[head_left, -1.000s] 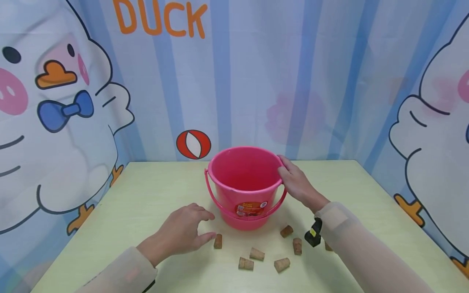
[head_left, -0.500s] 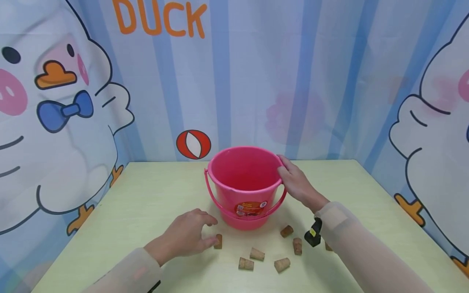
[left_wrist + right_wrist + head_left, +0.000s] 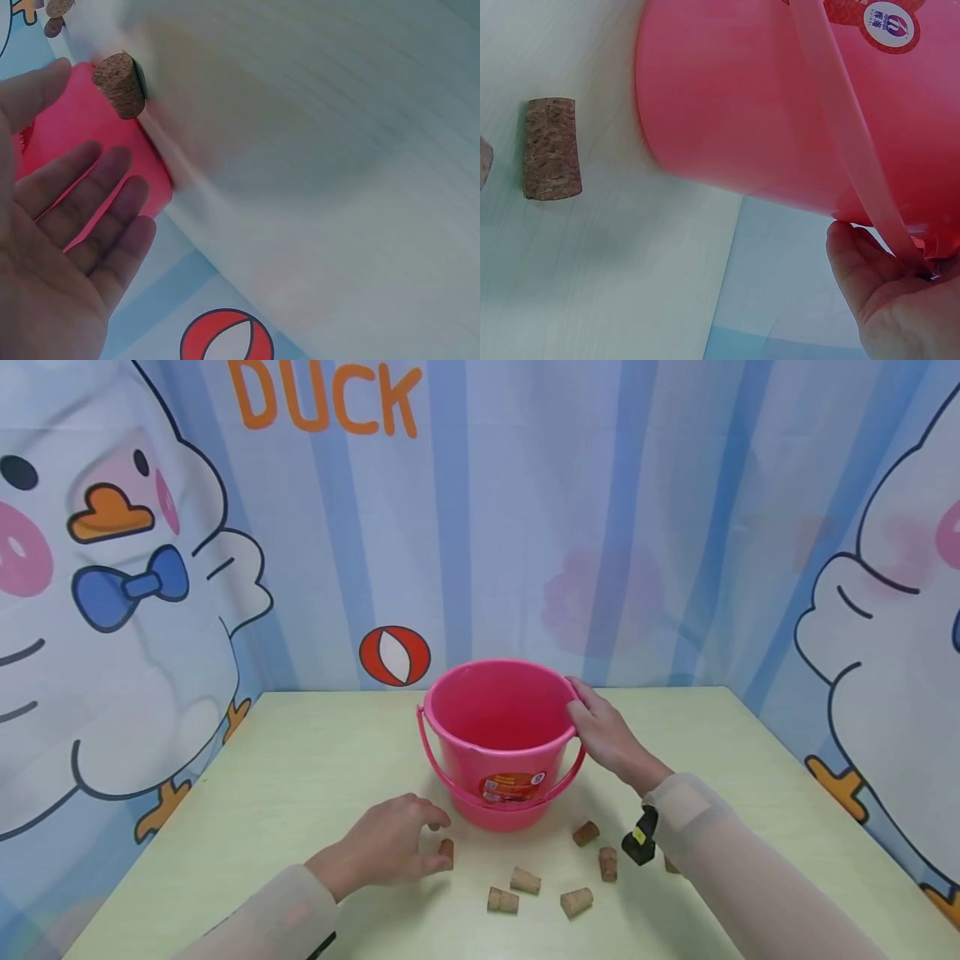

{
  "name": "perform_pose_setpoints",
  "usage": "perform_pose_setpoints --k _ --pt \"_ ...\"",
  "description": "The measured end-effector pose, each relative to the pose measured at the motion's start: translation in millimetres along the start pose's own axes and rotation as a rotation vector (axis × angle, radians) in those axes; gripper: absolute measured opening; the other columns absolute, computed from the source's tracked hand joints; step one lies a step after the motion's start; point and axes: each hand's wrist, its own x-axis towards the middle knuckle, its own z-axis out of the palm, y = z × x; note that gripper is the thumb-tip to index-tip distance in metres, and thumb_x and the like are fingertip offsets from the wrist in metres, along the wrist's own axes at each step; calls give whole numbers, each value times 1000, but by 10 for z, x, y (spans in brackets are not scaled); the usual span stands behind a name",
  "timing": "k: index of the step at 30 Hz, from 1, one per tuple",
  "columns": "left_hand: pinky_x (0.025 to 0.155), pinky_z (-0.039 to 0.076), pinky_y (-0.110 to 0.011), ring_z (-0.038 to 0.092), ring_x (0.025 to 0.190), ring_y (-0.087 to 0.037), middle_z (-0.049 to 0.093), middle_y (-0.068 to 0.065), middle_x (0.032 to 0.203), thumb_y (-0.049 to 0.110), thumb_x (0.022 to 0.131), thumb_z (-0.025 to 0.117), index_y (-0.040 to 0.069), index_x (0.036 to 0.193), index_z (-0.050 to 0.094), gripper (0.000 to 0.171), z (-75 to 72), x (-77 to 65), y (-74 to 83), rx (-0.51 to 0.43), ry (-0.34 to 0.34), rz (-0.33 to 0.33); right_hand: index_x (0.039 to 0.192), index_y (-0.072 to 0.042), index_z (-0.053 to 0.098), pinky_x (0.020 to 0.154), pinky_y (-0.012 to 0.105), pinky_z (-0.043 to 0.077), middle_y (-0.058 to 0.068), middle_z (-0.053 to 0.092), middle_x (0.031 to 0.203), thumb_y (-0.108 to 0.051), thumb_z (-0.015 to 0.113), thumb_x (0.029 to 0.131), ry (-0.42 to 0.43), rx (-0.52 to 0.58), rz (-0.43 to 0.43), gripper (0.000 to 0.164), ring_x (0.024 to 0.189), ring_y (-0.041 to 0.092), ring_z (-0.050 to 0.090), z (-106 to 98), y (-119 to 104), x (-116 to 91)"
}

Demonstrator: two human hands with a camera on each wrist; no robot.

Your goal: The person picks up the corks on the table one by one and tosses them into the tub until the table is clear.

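A pink plastic bucket (image 3: 498,777) stands upright on the table, its handle hanging down in front. My right hand (image 3: 611,735) grips the bucket's right rim, beside the handle joint; in the right wrist view the fingers (image 3: 847,259) are up against its wall. At the bucket's lower left, my left hand (image 3: 390,843) reaches toward a cork (image 3: 447,852), thumb and fingers parted around it. The left wrist view shows the same cork (image 3: 120,86) standing off the fingertips, with the fingers (image 3: 124,214) relaxed and slightly bent. The bucket's floor is hidden from view.
Several more corks lie in front of the bucket, among them one cork (image 3: 525,881) near the middle and another cork (image 3: 608,864) to the right. One more cork (image 3: 671,865) is partly behind the right sleeve. A printed curtain (image 3: 517,527) closes off the table's back.
My left hand has moved slightly right and down, bringing its thumb and fingers to the nearest cork. The right hand and the bucket have stayed in place.
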Motion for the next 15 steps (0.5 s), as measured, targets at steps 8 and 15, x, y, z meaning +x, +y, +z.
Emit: perform_pose_setpoints --k 8,15 --pt "86 59 -38 65 96 -16 75 4 99 34 85 82 11 113 78 36 32 31 6 14 -14 7 163 -12 25 95 49 57 16 52 146 -25 43 107 1 -3 -3 60 124 38 57 2 -1 4" --pt "86 59 -38 64 93 -15 74 4 96 31 84 83 11 108 78 31 38 48 22 43 -19 45 162 -13 25 94 48 57 16 53 145 -25 43 107 -3 1 -9 60 123 38 57 3 5 6"
